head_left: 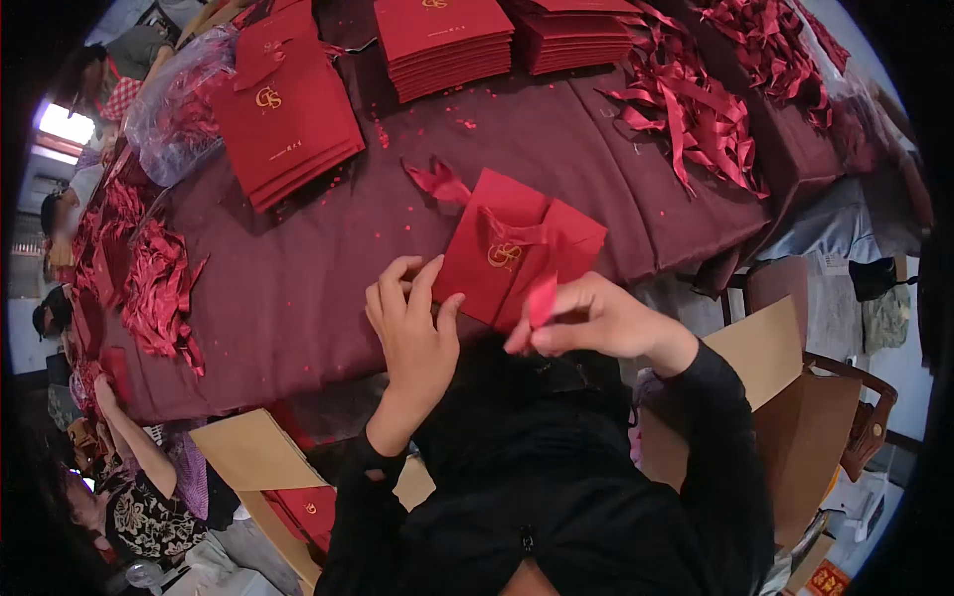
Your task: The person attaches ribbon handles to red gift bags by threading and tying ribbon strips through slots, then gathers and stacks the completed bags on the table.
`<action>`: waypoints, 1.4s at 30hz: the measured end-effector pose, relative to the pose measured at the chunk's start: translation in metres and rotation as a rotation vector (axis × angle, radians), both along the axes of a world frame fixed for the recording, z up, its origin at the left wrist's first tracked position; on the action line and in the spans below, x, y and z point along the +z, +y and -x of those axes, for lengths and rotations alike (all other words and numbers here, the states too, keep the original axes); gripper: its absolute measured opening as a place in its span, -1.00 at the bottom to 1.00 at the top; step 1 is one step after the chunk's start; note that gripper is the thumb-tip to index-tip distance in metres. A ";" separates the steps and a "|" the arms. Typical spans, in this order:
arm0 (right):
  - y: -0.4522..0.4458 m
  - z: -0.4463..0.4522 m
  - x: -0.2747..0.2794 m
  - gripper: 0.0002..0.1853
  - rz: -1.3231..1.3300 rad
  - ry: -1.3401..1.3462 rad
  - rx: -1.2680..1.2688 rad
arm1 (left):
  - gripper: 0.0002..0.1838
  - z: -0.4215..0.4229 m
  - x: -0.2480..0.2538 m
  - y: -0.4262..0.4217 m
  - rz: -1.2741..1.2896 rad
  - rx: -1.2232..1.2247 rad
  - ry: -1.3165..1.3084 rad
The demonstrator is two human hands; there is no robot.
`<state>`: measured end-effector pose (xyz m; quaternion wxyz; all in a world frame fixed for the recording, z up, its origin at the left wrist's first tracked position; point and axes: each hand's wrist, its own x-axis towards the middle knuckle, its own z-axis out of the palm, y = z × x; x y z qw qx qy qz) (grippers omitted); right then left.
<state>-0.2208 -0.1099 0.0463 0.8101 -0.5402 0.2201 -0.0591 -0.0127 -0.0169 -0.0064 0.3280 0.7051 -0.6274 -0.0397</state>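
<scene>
Left hand (pixel 412 323), spread along the red bag's (pixel 465 258) left edge, apparently steadies it; right hand (pixel 606 323), at its lower right, pinches the ribbon (pixel 544 296), seemingly for control.

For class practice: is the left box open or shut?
Open: the left box shows a red bag inside, a flap folded aside.

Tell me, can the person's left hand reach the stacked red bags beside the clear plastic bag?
Probably yes, with a stretch: only tablecloth with scattered red scraps seems to lie between the left hand and the stacked red bags.
</scene>
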 end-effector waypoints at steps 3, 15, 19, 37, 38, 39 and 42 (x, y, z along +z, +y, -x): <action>0.008 -0.030 -0.043 -0.88 0.170 -0.132 -0.413 | -0.60 0.006 -0.002 0.003 -0.007 0.023 0.094; 0.018 -0.054 -0.060 -0.89 0.797 -0.053 -0.458 | -0.81 -0.006 -0.007 0.013 -0.081 -0.035 0.365; 0.020 -0.059 -0.063 -0.88 0.917 -0.090 -0.485 | -0.83 -0.002 -0.001 0.014 -0.069 -0.014 0.246; 0.018 -0.069 -0.052 -0.82 0.967 0.123 -0.459 | -0.85 -0.002 -0.010 0.011 -0.030 -0.013 0.333; 0.019 -0.069 -0.055 -0.82 0.966 0.123 -0.461 | -0.85 -0.003 -0.010 0.011 -0.024 -0.017 0.315; 0.021 -0.069 -0.062 -0.82 1.077 0.113 -0.431 | -0.85 -0.003 -0.009 0.011 -0.025 -0.018 0.314; 0.024 -0.071 -0.073 -0.84 1.233 0.053 -0.423 | -0.86 -0.003 -0.009 0.011 -0.039 -0.012 0.342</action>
